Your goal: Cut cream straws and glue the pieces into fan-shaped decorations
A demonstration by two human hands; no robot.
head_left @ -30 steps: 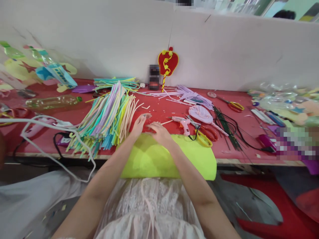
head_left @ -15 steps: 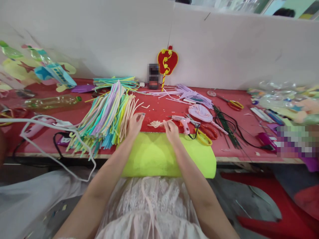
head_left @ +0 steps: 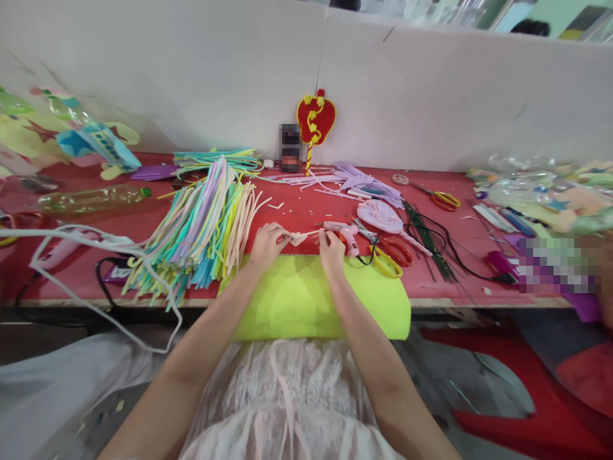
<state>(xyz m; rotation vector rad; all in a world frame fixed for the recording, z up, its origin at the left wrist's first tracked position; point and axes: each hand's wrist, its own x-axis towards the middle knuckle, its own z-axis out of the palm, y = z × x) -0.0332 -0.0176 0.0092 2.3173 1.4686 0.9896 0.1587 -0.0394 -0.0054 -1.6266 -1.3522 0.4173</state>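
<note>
From my screen I can't make out the ends of the small pale piece (head_left: 297, 238), because fingertips cover them. It is too small to tell its shape well. A dark thing (head_left: 290, 148) past the hands is hidden by blurry squares, and red and yellow handles (head_left: 7, 239) far left of my left hand are cut off.

The pale piece lies right between my two hands. My left hand (head_left: 268, 246) pinches its near end, and my right hand (head_left: 332, 252) pinches the other end.

A big pile of fuzzy sticks (head_left: 201, 230) crowds the left side of my left hand. A pink glue gun (head_left: 349, 241) sits just right of my right hand, in the way there, with yellow-handled scissors (head_left: 387, 263) beyond it. A bright yellow-green sheet (head_left: 287, 313) lies under my wrists.
</note>
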